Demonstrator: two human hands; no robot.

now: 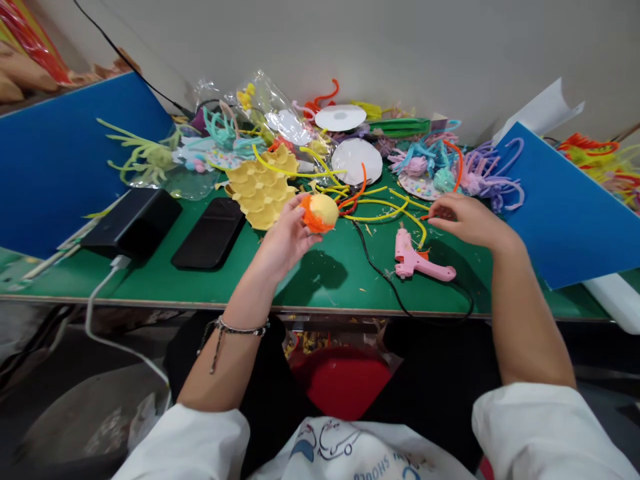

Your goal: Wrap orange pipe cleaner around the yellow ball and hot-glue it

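Note:
My left hand [293, 233] is closed around a pale yellow ball [326, 209], holding it above the table. Fuzzy orange pipe cleaner covers the ball's left and lower side. At the right, my right hand [465, 217] pinches an orange pipe cleaner [459, 167]; one end shows at the fingertips and the rest arches up behind the hand. A pink glue gun [420, 259] lies just below and left of this hand. Between the hands, several yellow pipe cleaners [380, 215] are strewn over the green tabletop, with a few orange ones among them.
A yellow egg-crate sheet [263, 187], a black phone [210, 233] and a black box [133, 223] with a white cable sit left. White discs [357, 161] and fuzzy pastel figures [440, 163] line the back. Blue boards [565, 207] flank both sides. A black cord [373, 257] crosses the front.

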